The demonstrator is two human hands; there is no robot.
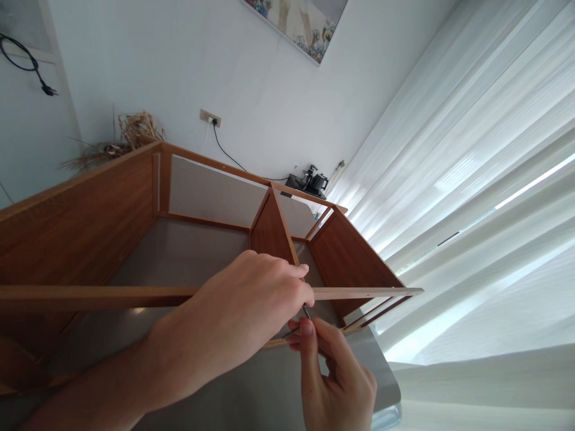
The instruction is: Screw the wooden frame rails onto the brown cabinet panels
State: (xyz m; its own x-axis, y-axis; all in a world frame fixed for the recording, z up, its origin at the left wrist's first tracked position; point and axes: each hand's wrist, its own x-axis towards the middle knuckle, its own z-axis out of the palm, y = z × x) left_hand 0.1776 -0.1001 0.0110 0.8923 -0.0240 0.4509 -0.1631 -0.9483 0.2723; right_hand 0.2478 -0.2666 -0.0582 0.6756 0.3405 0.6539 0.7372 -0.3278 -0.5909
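Observation:
A wooden furniture frame with brown panels stands before me, its near rail [112, 294] running across the view. My left hand [265, 293] is closed over this rail where the middle panel [272, 227] meets it; its fingertips are partly hidden. Just below, my right hand [335, 365] pinches a thin, bent metal hex key [291, 332] between thumb and fingers. The key's short end points up toward the underside of the rail, beneath my left fingers. Whether it sits in a screw is hidden from view.
The frame stands on a grey tabletop [359, 353] with a rounded corner. Its right side panel [354, 257] is near white curtains [494, 197]. Behind are a black kettle [318, 182], a corded wall socket [210, 117] and dried plants [139, 129].

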